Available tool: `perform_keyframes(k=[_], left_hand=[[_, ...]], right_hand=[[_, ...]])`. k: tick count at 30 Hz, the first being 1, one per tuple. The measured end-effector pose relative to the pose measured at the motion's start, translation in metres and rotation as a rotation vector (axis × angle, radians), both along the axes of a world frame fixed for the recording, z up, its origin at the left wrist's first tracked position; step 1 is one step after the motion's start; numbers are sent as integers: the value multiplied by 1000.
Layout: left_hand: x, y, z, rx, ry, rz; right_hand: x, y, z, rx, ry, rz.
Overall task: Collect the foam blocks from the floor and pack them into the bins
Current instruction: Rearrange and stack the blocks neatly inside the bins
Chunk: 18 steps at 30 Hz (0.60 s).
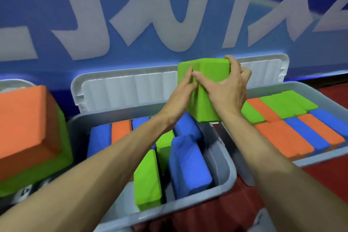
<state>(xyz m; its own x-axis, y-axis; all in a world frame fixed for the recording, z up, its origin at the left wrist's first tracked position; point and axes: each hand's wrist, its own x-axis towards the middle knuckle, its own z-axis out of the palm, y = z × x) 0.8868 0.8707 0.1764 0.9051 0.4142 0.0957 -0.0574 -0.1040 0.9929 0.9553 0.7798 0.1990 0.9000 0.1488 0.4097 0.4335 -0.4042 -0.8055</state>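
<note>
Green foam: a block [205, 88] is held upright in the centre of the frame, above the gap between two grey bins. The left hand [180, 92] grips its left side. The right hand [227, 88] wraps its right edge, fingers [232, 62] curled over the top corner and thumb pressed on the front face. In the lower middle, the middle bin [218, 158] holds blue, orange and green blocks standing on edge and leaning, with a blue block [188, 165] and a green block [148, 181] nearest the camera. A lid [122, 88] stands propped behind it. At the right, the second bin [301, 86] is packed flat with orange, blue and green blocks. At the left edge an orange block [24, 118] sits on more green foam — the red floor [226, 213] shows beneath the bins.
</note>
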Motion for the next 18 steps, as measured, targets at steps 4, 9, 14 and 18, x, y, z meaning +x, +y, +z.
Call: perform_keyframes(k=[4,9,14,18], left_hand=[[-35,24,17,-81,-59,117],[-82,53,20,-109,-23,189],[-129,73,39,-3,-30,304],[-167,83,45,27,34,407]], right_hand=[[-8,17,-3,227,101,263],[-29,41,-19,245,187,582],[-59,63,-21,111,350,860],[-87,82,-19,14,199,828]])
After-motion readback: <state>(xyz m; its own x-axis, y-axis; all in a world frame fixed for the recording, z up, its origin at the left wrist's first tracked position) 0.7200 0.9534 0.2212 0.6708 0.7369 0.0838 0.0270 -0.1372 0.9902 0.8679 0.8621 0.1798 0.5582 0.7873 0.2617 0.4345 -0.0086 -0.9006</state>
